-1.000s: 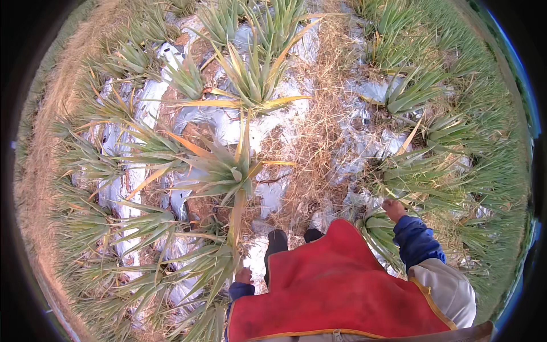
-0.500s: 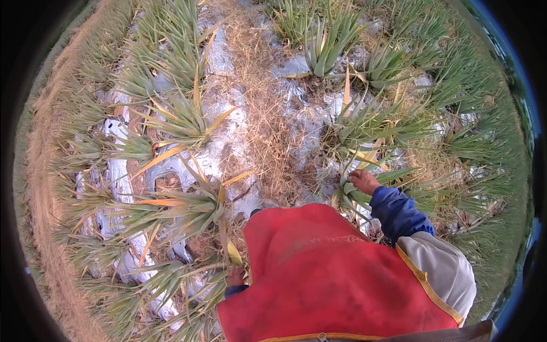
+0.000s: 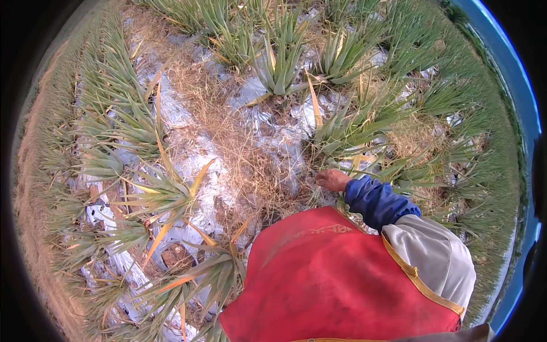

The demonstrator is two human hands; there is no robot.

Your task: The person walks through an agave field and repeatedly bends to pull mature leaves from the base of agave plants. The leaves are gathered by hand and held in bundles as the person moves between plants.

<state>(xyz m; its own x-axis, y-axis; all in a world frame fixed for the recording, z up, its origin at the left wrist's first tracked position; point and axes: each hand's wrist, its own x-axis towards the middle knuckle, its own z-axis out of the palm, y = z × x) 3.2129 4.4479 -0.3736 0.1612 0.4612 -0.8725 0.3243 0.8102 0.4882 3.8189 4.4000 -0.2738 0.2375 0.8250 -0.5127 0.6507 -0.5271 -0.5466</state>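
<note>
My right hand (image 3: pixel 332 179), in a blue sleeve cuff (image 3: pixel 373 199), reaches low among the plants, just right of the strip of dry grass (image 3: pixel 245 137). Its fingers are curled and closed; whatever they grip is too small to make out. Beside the fingertips are thin weedy stems and grass. Just beyond the hand grows an aloe plant (image 3: pixel 336 134) with long green leaves and one upright dried orange leaf (image 3: pixel 314 102). My left hand is out of sight, with the red apron (image 3: pixel 342 273) filling the lower middle.
Rows of aloe plants stand on both sides, among them one with yellowing leaves (image 3: pixel 182 194) at the left. Torn silvery plastic sheeting (image 3: pixel 199 165) covers the soil between them. Another aloe (image 3: pixel 279 71) grows ahead. A brown dirt path (image 3: pixel 34 154) curves along the far left.
The view has turned and moved, so the plants sit differently in it. My right hand has shifted left from an aloe's leaves toward the dry grass. My left hand has left the view.
</note>
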